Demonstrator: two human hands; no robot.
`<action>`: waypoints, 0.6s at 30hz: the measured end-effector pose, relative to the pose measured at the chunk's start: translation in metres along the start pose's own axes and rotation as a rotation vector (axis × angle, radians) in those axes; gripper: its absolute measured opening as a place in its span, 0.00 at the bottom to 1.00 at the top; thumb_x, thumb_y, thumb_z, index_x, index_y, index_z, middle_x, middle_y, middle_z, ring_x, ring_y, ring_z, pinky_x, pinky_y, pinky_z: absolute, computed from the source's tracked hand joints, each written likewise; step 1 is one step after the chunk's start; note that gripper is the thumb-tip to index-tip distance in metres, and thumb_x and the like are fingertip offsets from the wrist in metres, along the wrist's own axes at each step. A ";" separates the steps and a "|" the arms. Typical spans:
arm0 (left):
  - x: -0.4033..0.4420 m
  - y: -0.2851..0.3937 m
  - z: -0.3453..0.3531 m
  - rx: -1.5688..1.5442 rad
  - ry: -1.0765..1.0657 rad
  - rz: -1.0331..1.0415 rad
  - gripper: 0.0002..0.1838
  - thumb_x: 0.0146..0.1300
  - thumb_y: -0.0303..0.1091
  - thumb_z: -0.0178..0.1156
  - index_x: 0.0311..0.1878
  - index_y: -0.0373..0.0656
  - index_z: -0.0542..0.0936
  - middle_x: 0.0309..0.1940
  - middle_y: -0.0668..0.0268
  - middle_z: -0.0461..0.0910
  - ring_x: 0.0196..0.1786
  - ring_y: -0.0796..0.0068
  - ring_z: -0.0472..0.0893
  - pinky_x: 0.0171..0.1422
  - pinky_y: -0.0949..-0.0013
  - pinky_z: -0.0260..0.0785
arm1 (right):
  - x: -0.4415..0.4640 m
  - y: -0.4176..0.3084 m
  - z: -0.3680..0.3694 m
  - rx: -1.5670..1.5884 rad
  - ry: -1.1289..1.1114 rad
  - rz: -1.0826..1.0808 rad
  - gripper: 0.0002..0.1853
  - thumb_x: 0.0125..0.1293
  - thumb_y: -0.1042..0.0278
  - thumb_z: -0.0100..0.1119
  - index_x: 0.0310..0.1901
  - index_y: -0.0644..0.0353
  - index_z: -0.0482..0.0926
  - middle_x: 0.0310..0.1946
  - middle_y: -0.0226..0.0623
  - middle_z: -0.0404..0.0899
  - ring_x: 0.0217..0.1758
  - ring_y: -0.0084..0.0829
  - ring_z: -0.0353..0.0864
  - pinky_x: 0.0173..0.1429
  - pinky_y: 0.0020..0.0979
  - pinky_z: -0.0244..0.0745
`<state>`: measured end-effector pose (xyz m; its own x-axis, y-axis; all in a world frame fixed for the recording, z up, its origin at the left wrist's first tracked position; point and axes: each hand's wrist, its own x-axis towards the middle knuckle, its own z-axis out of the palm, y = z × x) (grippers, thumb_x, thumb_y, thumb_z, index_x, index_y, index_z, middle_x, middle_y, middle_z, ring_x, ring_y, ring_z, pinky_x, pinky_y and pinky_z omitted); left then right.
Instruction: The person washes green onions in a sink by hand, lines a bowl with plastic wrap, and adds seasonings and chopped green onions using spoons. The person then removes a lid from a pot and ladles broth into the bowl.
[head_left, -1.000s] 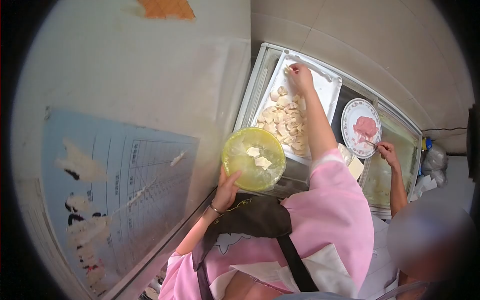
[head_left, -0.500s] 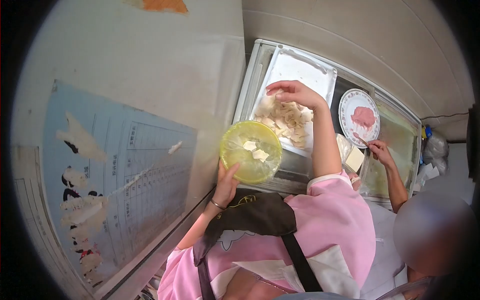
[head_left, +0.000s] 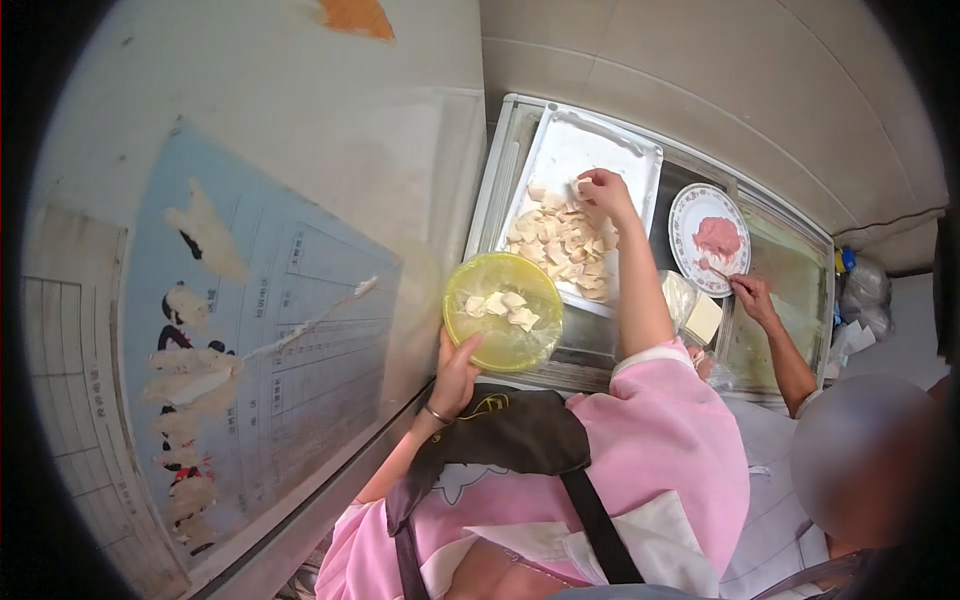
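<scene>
My left hand (head_left: 457,375) grips the lower left rim of a round yellow bowl (head_left: 500,345) with plastic film in it. Several pale folded dumplings (head_left: 497,305) lie in the bowl. Over a white tray (head_left: 600,145), my right hand (head_left: 603,190) pinches a pale dumpling (head_left: 581,188) between its fingertips. Below that hand, a heap of folded dumplings (head_left: 565,245) covers the lower part of the tray.
To the right, a co-worker's hand (head_left: 752,295) holds a small stick at a patterned plate (head_left: 680,225) of pink filling (head_left: 717,237). A stack of square wrappers (head_left: 704,317) lies beside it. A wall panel with a torn blue poster (head_left: 300,350) stands at the left.
More dumplings are in the bowl than before. My right hand has moved from the tray's top end to over the heap's left part, then to its upper edge, where it holds a dumpling.
</scene>
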<state>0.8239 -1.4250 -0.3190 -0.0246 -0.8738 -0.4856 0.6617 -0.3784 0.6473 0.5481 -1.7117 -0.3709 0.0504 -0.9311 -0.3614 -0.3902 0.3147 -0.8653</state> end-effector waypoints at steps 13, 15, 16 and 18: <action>-0.001 0.002 0.002 0.010 0.018 0.008 0.31 0.63 0.26 0.51 0.68 0.44 0.50 0.62 0.57 0.61 0.63 0.62 0.65 0.59 0.57 0.68 | 0.005 -0.007 0.056 -0.655 -0.144 -0.541 0.19 0.53 0.80 0.52 0.45 0.51 0.81 0.51 0.38 0.76 0.49 0.38 0.77 0.53 0.35 0.71; -0.001 0.000 0.000 0.026 0.019 0.012 0.32 0.63 0.26 0.51 0.68 0.44 0.50 0.62 0.57 0.60 0.63 0.62 0.65 0.59 0.56 0.68 | 0.000 -0.015 0.046 -0.687 -0.091 -0.588 0.15 0.54 0.78 0.54 0.42 0.54 0.82 0.47 0.40 0.78 0.45 0.38 0.78 0.51 0.35 0.72; -0.001 -0.001 -0.001 0.026 0.021 0.012 0.32 0.63 0.26 0.51 0.68 0.44 0.50 0.62 0.57 0.60 0.63 0.62 0.65 0.59 0.56 0.68 | -0.003 -0.021 0.041 -0.610 -0.044 -0.468 0.13 0.55 0.77 0.56 0.42 0.56 0.82 0.45 0.39 0.79 0.44 0.36 0.79 0.49 0.33 0.72; 0.000 -0.002 -0.002 0.001 0.012 0.021 0.32 0.63 0.27 0.51 0.68 0.44 0.50 0.62 0.57 0.60 0.63 0.62 0.65 0.59 0.56 0.67 | -0.019 -0.042 0.028 -0.347 -0.087 -0.229 0.13 0.55 0.74 0.59 0.45 0.59 0.81 0.43 0.37 0.80 0.43 0.28 0.79 0.46 0.28 0.74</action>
<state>0.8241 -1.4240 -0.3212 -0.0017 -0.8777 -0.4791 0.6610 -0.3605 0.6581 0.5895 -1.7026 -0.3375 0.2432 -0.9460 -0.2145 -0.6456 0.0071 -0.7637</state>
